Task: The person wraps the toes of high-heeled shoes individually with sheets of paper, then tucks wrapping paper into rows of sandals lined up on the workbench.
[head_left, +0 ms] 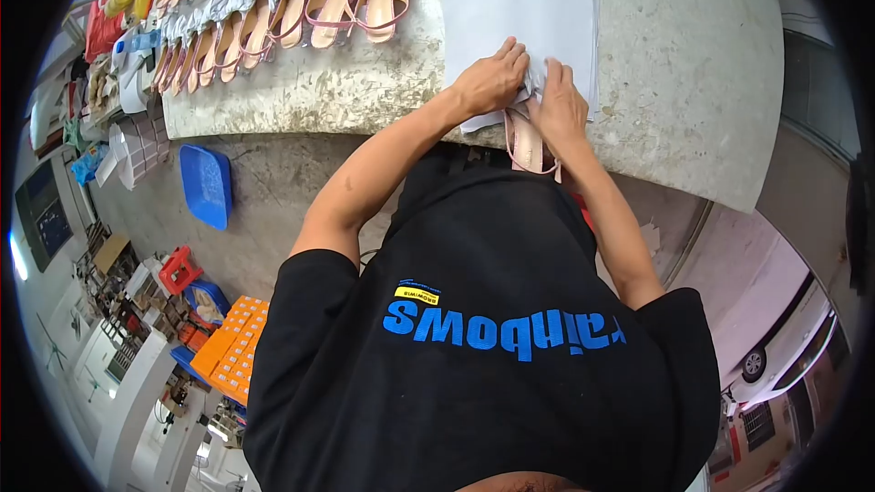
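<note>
A pink sandal (pixel 527 148) lies with its heel end toward my body, and white paper (pixel 535 84) is bunched around its toe end. My left hand (pixel 492 78) presses on the bunched paper from the left with curled fingers. From the other side, my right hand (pixel 561 111) closes around the paper-covered front of the sandal, its fingertips pointing away from me. Beneath both hands is a stack of white paper sheets (pixel 510 5) on the worn worktable (pixel 679 64). My fingers partly hide the sandal's toe.
Rows of pink sandals (pixel 378 5) with paper-wrapped toes fill the table's far left. A blue plastic basin (pixel 206 186) sits left, beyond the table's front edge. Orange boxes (pixel 232 346) and a red stool (pixel 180 267) are farther back on that side.
</note>
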`<state>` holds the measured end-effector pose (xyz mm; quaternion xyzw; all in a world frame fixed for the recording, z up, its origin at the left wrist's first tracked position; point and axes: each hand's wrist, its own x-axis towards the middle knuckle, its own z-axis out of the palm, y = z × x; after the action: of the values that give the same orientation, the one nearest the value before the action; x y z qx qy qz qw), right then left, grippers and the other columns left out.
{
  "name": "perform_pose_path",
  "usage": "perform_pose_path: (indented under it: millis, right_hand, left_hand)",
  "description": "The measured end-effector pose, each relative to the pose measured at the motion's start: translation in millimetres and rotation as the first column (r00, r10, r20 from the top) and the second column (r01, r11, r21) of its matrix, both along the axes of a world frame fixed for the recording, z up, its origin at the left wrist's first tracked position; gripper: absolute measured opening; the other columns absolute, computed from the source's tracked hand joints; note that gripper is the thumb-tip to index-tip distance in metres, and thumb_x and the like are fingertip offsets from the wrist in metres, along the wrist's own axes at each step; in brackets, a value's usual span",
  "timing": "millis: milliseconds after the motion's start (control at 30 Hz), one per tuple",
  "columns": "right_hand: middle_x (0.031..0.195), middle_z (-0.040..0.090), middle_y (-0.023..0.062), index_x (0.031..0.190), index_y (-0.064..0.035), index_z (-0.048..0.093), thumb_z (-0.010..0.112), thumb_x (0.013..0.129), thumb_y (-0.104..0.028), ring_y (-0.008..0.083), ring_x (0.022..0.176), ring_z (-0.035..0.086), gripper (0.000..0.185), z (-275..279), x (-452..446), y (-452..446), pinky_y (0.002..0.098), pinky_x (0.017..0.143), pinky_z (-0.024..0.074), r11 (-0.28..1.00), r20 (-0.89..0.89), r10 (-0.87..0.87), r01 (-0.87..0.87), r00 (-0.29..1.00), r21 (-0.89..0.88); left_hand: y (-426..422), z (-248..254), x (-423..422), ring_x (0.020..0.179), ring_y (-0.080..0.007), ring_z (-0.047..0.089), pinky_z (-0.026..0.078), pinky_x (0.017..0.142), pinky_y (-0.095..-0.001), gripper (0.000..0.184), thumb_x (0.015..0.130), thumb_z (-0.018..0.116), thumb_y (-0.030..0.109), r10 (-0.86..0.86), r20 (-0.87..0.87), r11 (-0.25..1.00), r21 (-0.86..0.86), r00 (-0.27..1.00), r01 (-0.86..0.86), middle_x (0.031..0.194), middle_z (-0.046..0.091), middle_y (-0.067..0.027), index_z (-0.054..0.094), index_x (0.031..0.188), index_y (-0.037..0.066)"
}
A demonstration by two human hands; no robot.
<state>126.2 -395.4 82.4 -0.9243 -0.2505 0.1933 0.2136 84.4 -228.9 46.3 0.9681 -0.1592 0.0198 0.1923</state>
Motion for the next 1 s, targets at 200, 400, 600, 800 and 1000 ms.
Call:
perform_pose_path:
  millis: [200, 400, 600, 800, 1000]
  right_hand:
    - [0.103, 0.063, 0.0229, 0.135, 0.0020, 0.046, 0.064, 0.078, -0.005, 0.0373, 0.087, 0.065, 0.061, 22.3, 46.7, 3.7, 0.0429, 0.074, 0.0537, 0.911, -0.342, 0.395, -0.412, 0.853, 0.026]
    - [0.108, 0.060, 0.0254, 0.140, 0.0061, 0.037, 0.062, 0.080, -0.005, 0.0382, 0.089, 0.066, 0.066, -25.9, 40.2, -2.8, 0.0447, 0.076, 0.0537, 0.887, 0.047, 0.415, -0.415, 0.909, 0.203]
    - [0.111, 0.058, 0.0289, 0.138, 0.0131, 0.035, 0.058, 0.083, -0.007, 0.0404, 0.092, 0.065, 0.063, -24.6, 26.6, 13.4, 0.0460, 0.082, 0.0527, 0.919, 0.004, 0.390, -0.389, 0.921, -0.061]
    - [0.115, 0.056, 0.0306, 0.140, 0.0146, 0.033, 0.056, 0.085, -0.009, 0.0422, 0.100, 0.062, 0.065, -24.1, 7.6, 3.0, 0.0478, 0.088, 0.0510, 0.982, -0.034, 0.176, -0.173, 0.984, 0.077]
    - [0.124, 0.053, 0.0316, 0.144, 0.0134, 0.030, 0.058, 0.087, -0.014, 0.0420, 0.108, 0.060, 0.069, -20.6, -11.7, 3.9, 0.0473, 0.093, 0.0491, 0.995, -0.273, -0.102, 0.092, 0.956, -0.047]
  left_hand:
    - [-1.0, -11.5, -5.5, 0.135, -0.0408, 0.043, 0.036, 0.116, -0.0408, 0.053, 0.072, 0.063, 0.007, 0.052, 0.038, 0.993, -0.107, 0.998, -0.048, 0.128, 0.052, -0.0245, 0.046, 0.120, -0.009]
    - [14.3, 8.9, 0.8, 0.118, -0.0405, 0.054, 0.036, 0.116, -0.0414, 0.048, 0.080, 0.059, 0.012, -0.125, 0.108, 0.963, -0.227, 0.986, 0.147, 0.120, 0.054, -0.0280, 0.046, 0.118, -0.015]
    - [11.6, 10.9, 1.3, 0.123, -0.0390, 0.053, 0.042, 0.112, -0.0385, 0.052, 0.075, 0.065, 0.011, -0.054, -0.007, 0.977, -0.205, 0.999, 0.051, 0.115, 0.058, -0.0221, 0.048, 0.119, -0.009]
    - [8.9, -8.3, 25.1, 0.109, -0.0376, 0.059, 0.046, 0.106, -0.0379, 0.046, 0.076, 0.064, 0.010, 0.001, -0.150, 1.000, -0.020, 0.989, -0.004, 0.103, 0.061, -0.0192, 0.051, 0.117, -0.008]
    - [-20.7, -11.7, 27.0, 0.109, -0.0367, 0.060, 0.049, 0.103, -0.0368, 0.050, 0.075, 0.065, 0.009, 0.186, -0.208, 0.979, 0.124, 0.960, -0.163, 0.106, 0.063, -0.0193, 0.051, 0.121, -0.009]
